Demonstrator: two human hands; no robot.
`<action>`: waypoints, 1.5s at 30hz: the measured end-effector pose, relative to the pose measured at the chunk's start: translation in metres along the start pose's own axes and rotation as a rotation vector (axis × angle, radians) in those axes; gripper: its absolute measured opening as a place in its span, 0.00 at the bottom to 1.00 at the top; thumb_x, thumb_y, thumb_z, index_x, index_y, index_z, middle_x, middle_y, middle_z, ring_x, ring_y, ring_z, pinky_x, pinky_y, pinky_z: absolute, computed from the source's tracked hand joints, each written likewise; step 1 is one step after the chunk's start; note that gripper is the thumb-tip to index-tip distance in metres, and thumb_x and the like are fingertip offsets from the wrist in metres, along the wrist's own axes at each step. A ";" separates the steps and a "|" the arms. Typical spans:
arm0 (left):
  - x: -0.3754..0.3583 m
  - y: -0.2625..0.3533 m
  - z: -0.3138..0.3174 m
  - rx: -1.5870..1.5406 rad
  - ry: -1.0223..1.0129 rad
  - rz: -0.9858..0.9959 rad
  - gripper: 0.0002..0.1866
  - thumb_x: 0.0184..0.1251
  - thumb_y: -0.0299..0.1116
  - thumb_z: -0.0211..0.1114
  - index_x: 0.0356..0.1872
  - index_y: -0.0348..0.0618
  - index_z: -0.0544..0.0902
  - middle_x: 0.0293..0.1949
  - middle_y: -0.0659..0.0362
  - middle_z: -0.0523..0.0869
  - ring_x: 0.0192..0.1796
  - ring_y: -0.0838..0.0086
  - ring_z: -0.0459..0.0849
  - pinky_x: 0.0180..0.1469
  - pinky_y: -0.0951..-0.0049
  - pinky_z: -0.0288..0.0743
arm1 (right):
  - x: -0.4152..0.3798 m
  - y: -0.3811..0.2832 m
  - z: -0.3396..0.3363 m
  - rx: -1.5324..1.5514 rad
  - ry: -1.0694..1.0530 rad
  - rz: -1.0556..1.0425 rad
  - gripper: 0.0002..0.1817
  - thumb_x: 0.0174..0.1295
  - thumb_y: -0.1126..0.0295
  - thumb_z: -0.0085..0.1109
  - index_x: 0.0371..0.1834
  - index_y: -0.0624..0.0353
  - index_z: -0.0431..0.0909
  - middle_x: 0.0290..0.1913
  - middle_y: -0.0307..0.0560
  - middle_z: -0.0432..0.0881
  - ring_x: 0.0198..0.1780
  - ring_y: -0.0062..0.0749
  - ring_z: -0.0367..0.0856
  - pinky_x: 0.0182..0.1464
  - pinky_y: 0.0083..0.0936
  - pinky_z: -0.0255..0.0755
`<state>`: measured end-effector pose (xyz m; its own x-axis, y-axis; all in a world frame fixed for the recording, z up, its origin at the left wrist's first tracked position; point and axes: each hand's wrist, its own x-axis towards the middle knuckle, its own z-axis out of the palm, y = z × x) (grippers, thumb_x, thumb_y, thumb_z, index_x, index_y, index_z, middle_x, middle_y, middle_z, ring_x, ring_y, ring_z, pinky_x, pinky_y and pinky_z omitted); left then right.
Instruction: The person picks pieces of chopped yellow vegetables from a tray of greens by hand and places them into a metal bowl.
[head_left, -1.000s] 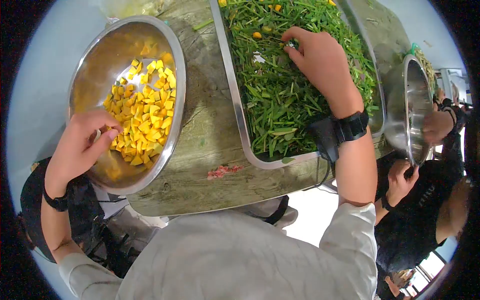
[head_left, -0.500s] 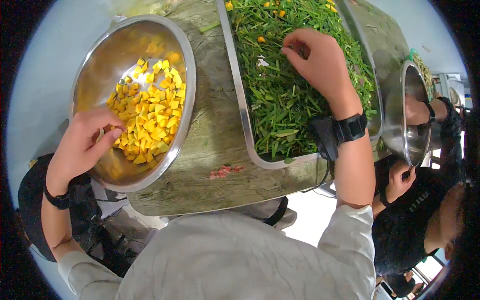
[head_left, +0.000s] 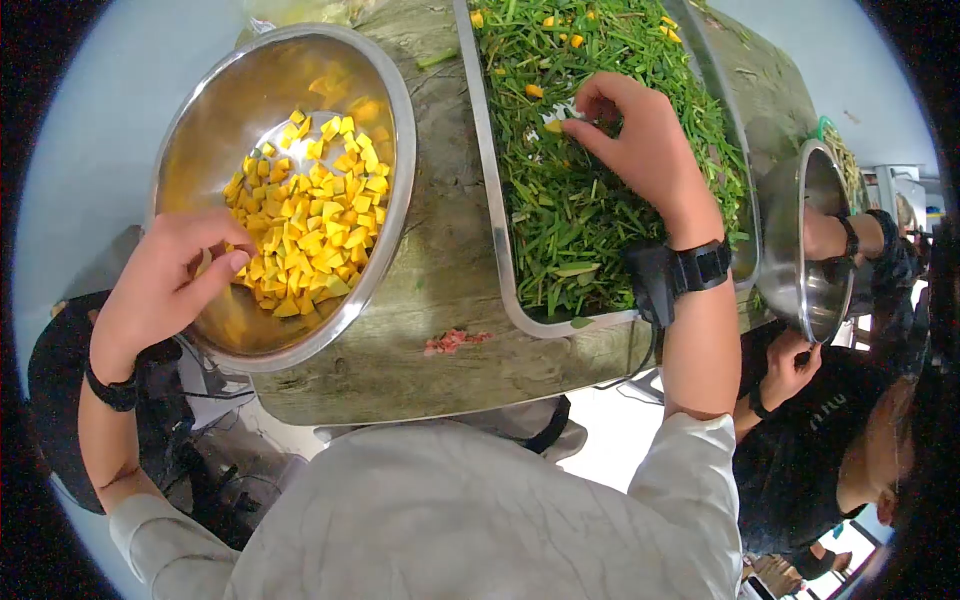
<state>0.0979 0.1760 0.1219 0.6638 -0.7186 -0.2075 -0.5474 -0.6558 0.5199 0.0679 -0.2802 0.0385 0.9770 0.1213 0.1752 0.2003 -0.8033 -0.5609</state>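
Note:
My left hand (head_left: 165, 275) reaches over the near-left rim of a steel bowl (head_left: 402, 185) of cut yellow pumpkin pieces (head_left: 320, 225), some edged with green skin. Its thumb and forefinger are closed at the edge of the heap; a pale bit shows behind them, and I cannot tell what they hold. Over a metal tray (head_left: 492, 205) of chopped green leaves and stalks (head_left: 565, 225), my right hand (head_left: 640, 150) pinches a small yellow pumpkin piece (head_left: 553, 126) at the thumb tip. More yellow pieces (head_left: 534, 91) lie scattered on the greens toward the tray's far side.
Reddish scraps (head_left: 457, 341) lie on the wood-patterned table (head_left: 430, 380) between bowl and tray. To the right, another person's hand (head_left: 790, 370) is at the rim of a second steel bowl (head_left: 822, 250); that person's other arm reaches into it. A black backpack-like shape (head_left: 60, 390) is at the left.
A yellow pumpkin piece now shows at my right fingertips, where none showed before. My left hand stays at the heap's edge. The view has shifted slightly.

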 end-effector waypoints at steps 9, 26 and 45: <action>-0.001 -0.008 0.002 -0.013 0.000 0.031 0.02 0.73 0.25 0.66 0.41 0.38 0.84 0.33 0.56 0.85 0.29 0.66 0.79 0.30 0.68 0.68 | -0.002 0.012 0.007 -0.085 -0.080 -0.192 0.13 0.61 0.70 0.74 0.47 0.58 0.87 0.49 0.53 0.87 0.55 0.52 0.85 0.60 0.43 0.80; 0.005 0.016 -0.004 -0.357 -0.100 -0.078 0.12 0.81 0.36 0.63 0.38 0.40 0.83 0.35 0.60 0.88 0.31 0.76 0.84 0.34 0.74 0.76 | -0.004 -0.001 -0.006 0.099 0.151 -0.049 0.15 0.59 0.69 0.81 0.46 0.61 0.87 0.40 0.47 0.90 0.42 0.33 0.88 0.49 0.29 0.81; 0.039 0.011 0.018 -1.502 -0.162 -0.255 0.16 0.87 0.46 0.57 0.45 0.43 0.80 0.32 0.63 0.79 0.30 0.80 0.76 0.24 0.78 0.71 | 0.042 -0.050 -0.041 0.047 0.093 -0.143 0.12 0.65 0.66 0.76 0.48 0.61 0.91 0.35 0.45 0.90 0.37 0.34 0.87 0.44 0.28 0.80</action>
<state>0.1083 0.1363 0.1043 0.5421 -0.7087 -0.4516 0.6397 -0.0005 0.7686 0.0965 -0.2590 0.1067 0.9277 0.1763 0.3290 0.3424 -0.7530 -0.5619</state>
